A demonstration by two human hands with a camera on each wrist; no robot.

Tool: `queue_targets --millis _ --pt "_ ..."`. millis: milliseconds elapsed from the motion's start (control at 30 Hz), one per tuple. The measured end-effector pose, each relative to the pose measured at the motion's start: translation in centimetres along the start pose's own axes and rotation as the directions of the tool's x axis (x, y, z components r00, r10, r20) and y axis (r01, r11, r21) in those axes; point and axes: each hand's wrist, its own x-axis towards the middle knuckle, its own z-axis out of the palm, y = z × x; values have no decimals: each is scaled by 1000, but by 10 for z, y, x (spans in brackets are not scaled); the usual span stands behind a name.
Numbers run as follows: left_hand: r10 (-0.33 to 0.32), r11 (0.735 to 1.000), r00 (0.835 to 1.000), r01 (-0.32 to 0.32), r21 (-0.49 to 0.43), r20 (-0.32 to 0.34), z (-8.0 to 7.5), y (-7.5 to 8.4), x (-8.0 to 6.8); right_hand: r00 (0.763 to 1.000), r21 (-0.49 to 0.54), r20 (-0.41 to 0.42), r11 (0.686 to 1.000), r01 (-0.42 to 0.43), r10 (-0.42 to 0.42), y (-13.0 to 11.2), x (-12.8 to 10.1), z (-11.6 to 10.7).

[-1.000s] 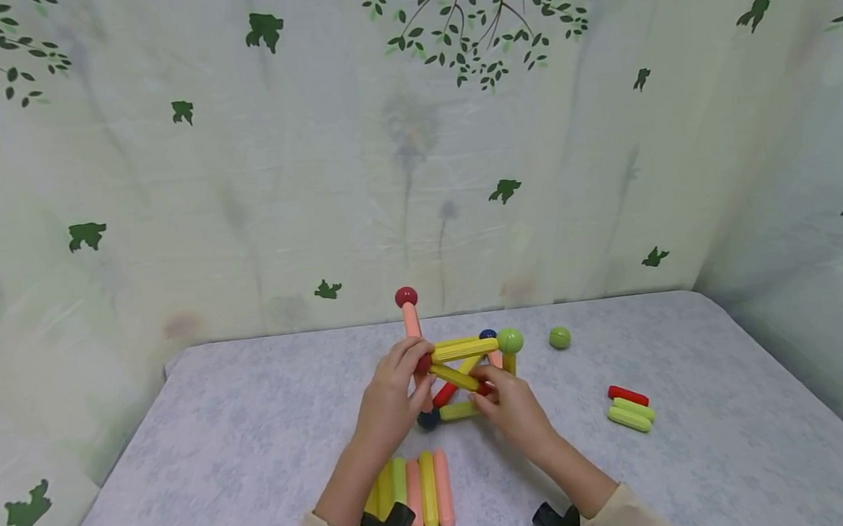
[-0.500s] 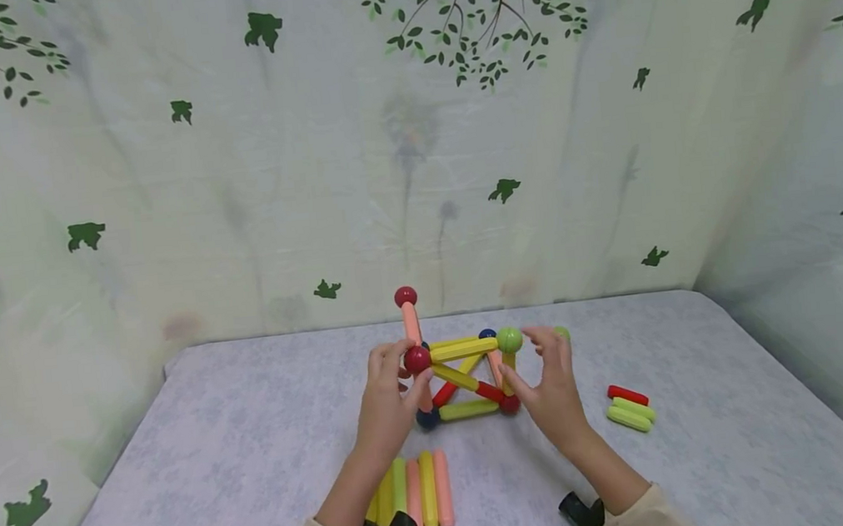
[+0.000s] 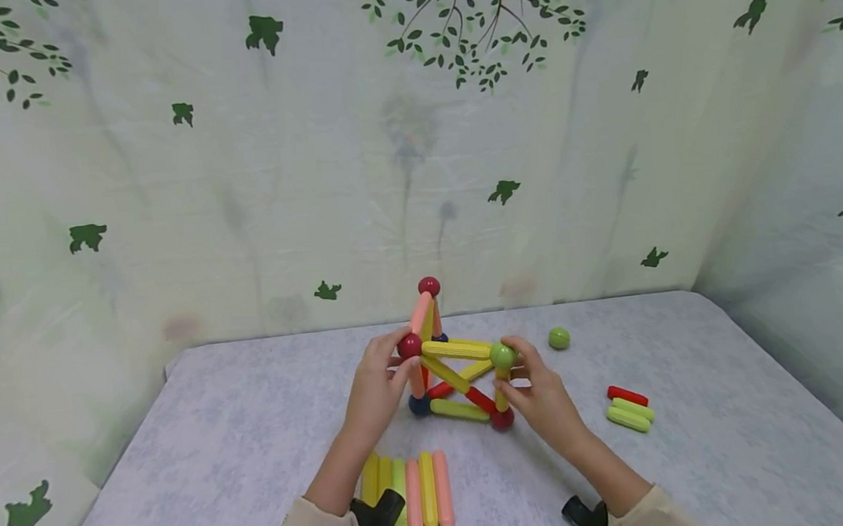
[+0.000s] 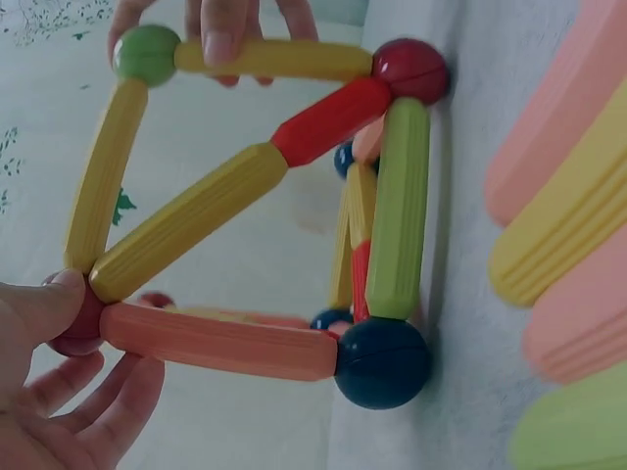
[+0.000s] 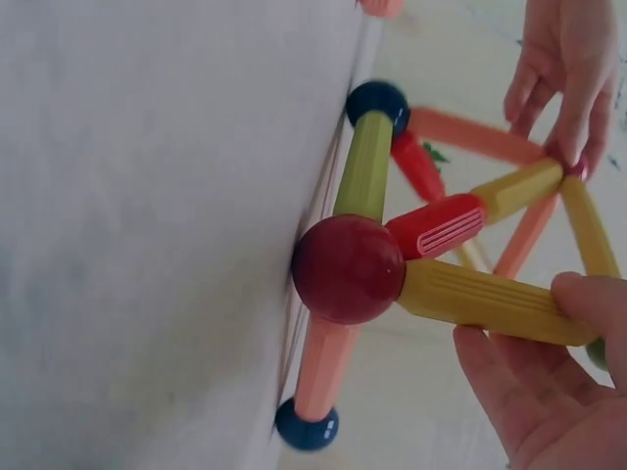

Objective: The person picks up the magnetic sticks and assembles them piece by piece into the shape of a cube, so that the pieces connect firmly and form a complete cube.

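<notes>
A frame of magnetic rods and balls stands on the table, with a dark blue ball (image 3: 420, 405) and a red ball (image 3: 502, 419) at its lower front corners. My left hand (image 3: 373, 392) pinches the upper-left red ball (image 4: 76, 318) between thumb and fingers. At the upper right, my right hand (image 3: 546, 398) grips the upright yellow rod (image 5: 490, 302) just under the green ball (image 3: 503, 355). A yellow-and-red diagonal (image 4: 191, 220) crosses the front face. Above the back, pink and yellow rods meet at a top red ball (image 3: 429, 286).
Several loose rods (image 3: 415, 502) lie side by side near my left forearm. To the right are a red rod (image 3: 628, 396) and two light green rods (image 3: 631, 418). A loose green ball (image 3: 559, 338) sits at the back right of the table (image 3: 711, 472).
My right hand has left the red end of the diagonal, moved right and taken hold of the upright yellow rod. The frame has turned slightly, its top red ball shifting right.
</notes>
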Motion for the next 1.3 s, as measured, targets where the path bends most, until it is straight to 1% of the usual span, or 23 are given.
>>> queue_targets --millis 133,267,367,400,433,467,500,567,600,633,667,700,733,800,867,900,933,1000,1133,1200,1300 --pt "-16 1000 999 17 -20 35 -1 -9 12 1000 -7 8 1000 -6 6 -10 -5 7" --pt "-24 1000 996 24 -5 86 -2 -16 23 999 -12 37 1000 -15 15 -17 -6 12" --pt "-30 999 987 31 -6 155 -4 -18 27 999 -2 30 1000 13 -13 -16 -6 9" --pt "-34 999 985 37 -14 169 -4 -17 27 999 -8 13 999 35 -35 -14 -5 7" --pt "-35 999 985 40 -24 170 -4 -17 26 998 -11 -7 998 62 -62 -10 -4 3" --pt "-36 998 987 42 -36 157 -3 -15 24 996 -22 -28 997 79 -79 -6 -2 0" --pt "-34 998 991 41 -53 131 -2 -13 22 995 -28 -44 996 88 -89 -1 0 -4" --pt "6 996 999 -3 -86 39 2 -5 16 997 -60 -46 996 64 -67 10 5 -11" --pt "35 994 999 -35 -100 -4 5 0 12 999 -81 -30 996 37 -39 16 7 -14" --pt "69 993 997 -72 -90 -39 8 5 8 1000 -95 4 995 -1 1 21 10 -15" --pt "108 991 993 -112 -79 -53 12 11 4 998 -118 47 992 -46 52 26 12 -17" --pt "153 986 987 -156 -63 -50 16 17 0 991 -139 97 987 -79 93 32 13 -18" --pt "198 979 980 -200 -43 -31 20 23 -3 980 -162 150 981 -106 130 37 14 -18" --pt "261 965 964 -261 -7 44 27 33 -10 950 -210 251 968 -135 187 45 15 -18" --pt "304 951 945 -309 21 120 34 39 -15 918 -255 323 956 -148 228 51 15 -17" --pt "317 946 937 -324 26 146 37 42 -17 905 -276 349 950 -149 243 54 15 -17" --pt "320 944 933 -329 28 164 39 44 -18 895 -296 367 944 -147 254 55 14 -16" --pt "312 947 934 -320 18 175 42 46 -19 881 -348 381 927 -143 279 56 13 -16" --pt "279 959 948 -283 4 154 42 46 -20 872 -454 371 881 -130 320 49 10 -17" --pt "268 962 953 -272 8 141 40 44 -19 862 -504 367 853 -132 350 44 8 -17" --pt "259 966 959 -260 -10 118 36 38 -16 846 -549 377 827 -125 378 35 5 -16"
